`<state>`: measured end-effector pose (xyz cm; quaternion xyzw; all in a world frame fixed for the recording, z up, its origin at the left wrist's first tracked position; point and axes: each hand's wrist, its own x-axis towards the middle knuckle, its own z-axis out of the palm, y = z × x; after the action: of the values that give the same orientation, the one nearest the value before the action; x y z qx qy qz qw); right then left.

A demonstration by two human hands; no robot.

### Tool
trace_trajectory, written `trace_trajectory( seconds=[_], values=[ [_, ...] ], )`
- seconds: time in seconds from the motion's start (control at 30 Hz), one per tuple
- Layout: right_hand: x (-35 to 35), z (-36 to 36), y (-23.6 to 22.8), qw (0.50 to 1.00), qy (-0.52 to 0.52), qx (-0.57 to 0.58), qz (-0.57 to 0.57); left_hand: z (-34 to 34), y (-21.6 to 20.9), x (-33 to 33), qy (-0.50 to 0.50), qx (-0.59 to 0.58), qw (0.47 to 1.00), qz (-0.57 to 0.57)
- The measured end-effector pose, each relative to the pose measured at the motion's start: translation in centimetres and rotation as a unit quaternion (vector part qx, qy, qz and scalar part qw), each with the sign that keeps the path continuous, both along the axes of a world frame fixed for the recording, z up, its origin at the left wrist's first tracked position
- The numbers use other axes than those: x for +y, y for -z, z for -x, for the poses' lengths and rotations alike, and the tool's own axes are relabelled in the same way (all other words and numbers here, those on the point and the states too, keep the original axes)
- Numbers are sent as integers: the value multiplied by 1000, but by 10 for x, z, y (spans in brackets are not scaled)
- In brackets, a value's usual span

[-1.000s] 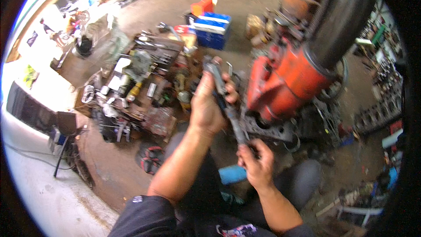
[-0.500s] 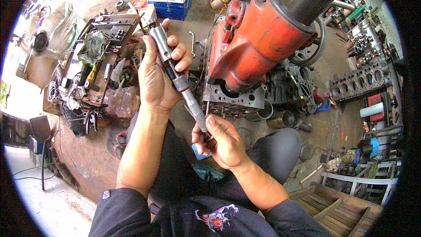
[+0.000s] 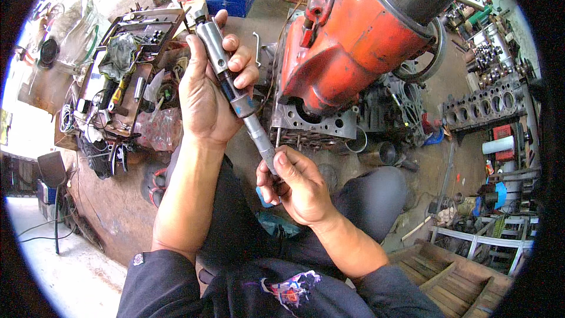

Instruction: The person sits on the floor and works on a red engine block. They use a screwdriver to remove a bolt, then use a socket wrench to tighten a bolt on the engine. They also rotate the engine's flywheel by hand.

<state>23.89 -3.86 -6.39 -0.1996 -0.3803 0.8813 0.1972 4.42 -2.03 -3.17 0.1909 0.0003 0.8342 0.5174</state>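
In front of my lap I hold a long steel micrometer (image 3: 257,132) at a slant, its upper end toward the far left. My left hand (image 3: 206,97) cradles the thick upper cylinder, thumb on one side and curled fingers on the other. That cylinder is shiny, with a round hole in its side; a dark section and a collar with blue marks come below it. Thumb and fingers of my right hand (image 3: 301,187) pinch the grey knurled lower end, whose tip they hide. Just beyond the tool stands a red boring machine (image 3: 353,47) on an engine block (image 3: 315,128).
At left, a tool tray (image 3: 118,97) is crowded with tools and rags. Blue boxes (image 3: 231,0) stand at the far side. Cylinder sleeves (image 3: 379,154) lie right of the block. Another engine block (image 3: 485,106) and a wooden crate (image 3: 450,274) are at right.
The view has shifted slightly. Both hands keep their hold on the micrometer, and my right fingers have shifted a little at its lower end.
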Motion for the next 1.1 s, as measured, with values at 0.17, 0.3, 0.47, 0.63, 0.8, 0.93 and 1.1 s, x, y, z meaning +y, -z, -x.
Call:
trace_trajectory(
  seconds=[0.17,0.3,0.47,0.63,0.8,0.93,1.1],
  values=[
    [-1,0,-3,999,-1,-33,20,1,0,0,4,13,1000,-5],
    [1,-1,-3,999,-4,-43,27,0,0,1,14,5,1000,-3],
    [2,-2,-1,999,-4,-40,25,-1,0,2,4,13,1000,7],
    [0,-1,-1,999,-4,-43,4,-1,0,2,9,5,1000,7],
    [1,-2,-1,999,-6,-50,-6,-1,0,3,14,6,1000,3],
    [1,-1,-2,999,-6,-47,-8,0,0,3,13,12,1000,2],
    [-2,0,-3,999,0,-46,-4,-1,0,2,16,10,1000,-2]
  ],
)
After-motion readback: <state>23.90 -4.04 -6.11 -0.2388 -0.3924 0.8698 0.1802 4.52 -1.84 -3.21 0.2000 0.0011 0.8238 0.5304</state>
